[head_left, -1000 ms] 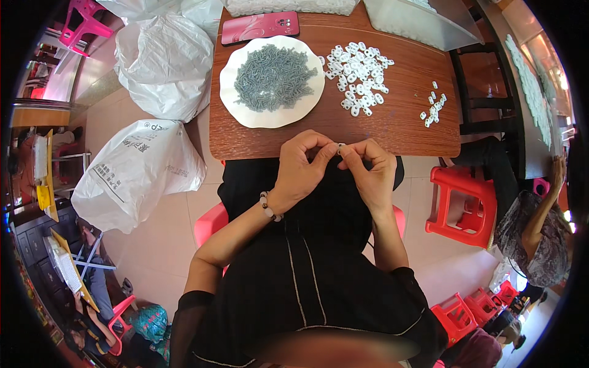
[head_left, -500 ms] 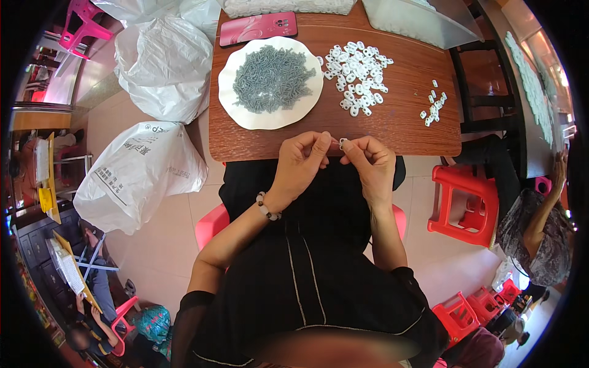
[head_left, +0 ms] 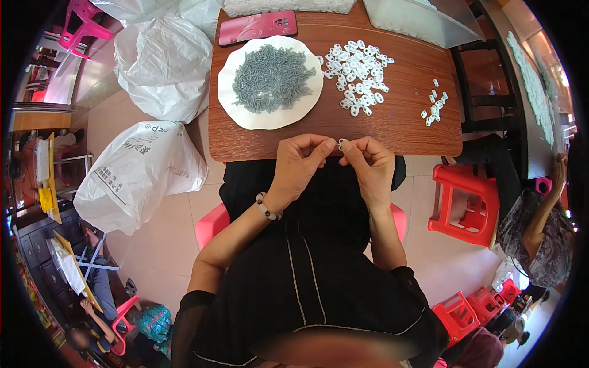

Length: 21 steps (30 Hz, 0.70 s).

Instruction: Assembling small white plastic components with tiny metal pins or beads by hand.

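My right hand (head_left: 373, 167) pinches a small white plastic piece (head_left: 341, 142) between thumb and fingertips, just over the table's near edge. Close against that piece, the thumb and forefinger of my left hand (head_left: 299, 164) are pressed together; anything between them is too small to make out. Beyond my hands lies a loose pile of white plastic pieces (head_left: 357, 73) with holes in them. To its left stands a white wavy-rimmed plate (head_left: 228, 109) heaped with small grey tube-like pieces (head_left: 270, 76). A smaller group of white pieces (head_left: 435, 110) lies at the right.
A pink phone (head_left: 257, 28) lies behind the plate on the brown wooden table (head_left: 405, 138). Clear bins (head_left: 423, 27) stand along the far edge. White sacks (head_left: 144, 175) sit on the floor at the left, a red stool (head_left: 464, 205) at the right. Other people sit around.
My left thumb and forefinger have tipped over to the right and closed in on the white piece. My right hand has stayed almost still.
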Available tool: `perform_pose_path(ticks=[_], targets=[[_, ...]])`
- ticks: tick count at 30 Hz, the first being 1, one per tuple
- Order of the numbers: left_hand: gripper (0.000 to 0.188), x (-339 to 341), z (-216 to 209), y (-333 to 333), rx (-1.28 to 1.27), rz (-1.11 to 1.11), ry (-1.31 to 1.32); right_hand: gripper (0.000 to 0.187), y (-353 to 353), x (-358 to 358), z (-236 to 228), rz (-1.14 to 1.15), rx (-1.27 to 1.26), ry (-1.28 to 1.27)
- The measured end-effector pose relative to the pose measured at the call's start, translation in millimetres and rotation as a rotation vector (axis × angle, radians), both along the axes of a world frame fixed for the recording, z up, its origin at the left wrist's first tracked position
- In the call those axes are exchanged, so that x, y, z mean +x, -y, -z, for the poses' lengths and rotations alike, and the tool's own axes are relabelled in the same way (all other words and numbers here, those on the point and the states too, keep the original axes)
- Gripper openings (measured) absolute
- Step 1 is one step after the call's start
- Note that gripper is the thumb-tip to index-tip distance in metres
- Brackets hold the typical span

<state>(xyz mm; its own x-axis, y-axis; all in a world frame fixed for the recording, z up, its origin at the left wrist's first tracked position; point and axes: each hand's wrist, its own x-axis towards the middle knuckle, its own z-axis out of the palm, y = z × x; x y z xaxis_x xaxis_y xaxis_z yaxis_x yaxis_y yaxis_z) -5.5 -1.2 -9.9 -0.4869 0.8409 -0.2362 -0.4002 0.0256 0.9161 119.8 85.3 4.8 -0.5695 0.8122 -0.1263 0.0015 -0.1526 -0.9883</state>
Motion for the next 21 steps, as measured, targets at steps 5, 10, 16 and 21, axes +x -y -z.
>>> perform_pose_path(ticks=[5, 10, 16, 21], targets=[[0.017, 2.7, 2.8, -0.5, -0.003, -0.018, 0.001, 0.013, -0.4, 0.5, 1.5, 0.000, 0.029, 0.028], [0.017, 2.8, 3.6, -1.5, -0.007, -0.026, -0.018, 0.013, -2.0, 2.4, 1.3, -0.019, 0.075, 0.076], [0.017, 2.6, 6.3, -0.8, -0.019, -0.034, -0.067, 0.013, -0.8, 0.3, -0.7, -0.014, 0.114, 0.096], [0.016, 3.7, 6.7, -2.2, -0.024, -0.035, -0.078, 0.014, -2.5, 1.2, 2.4, -0.018, 0.134, 0.112]])
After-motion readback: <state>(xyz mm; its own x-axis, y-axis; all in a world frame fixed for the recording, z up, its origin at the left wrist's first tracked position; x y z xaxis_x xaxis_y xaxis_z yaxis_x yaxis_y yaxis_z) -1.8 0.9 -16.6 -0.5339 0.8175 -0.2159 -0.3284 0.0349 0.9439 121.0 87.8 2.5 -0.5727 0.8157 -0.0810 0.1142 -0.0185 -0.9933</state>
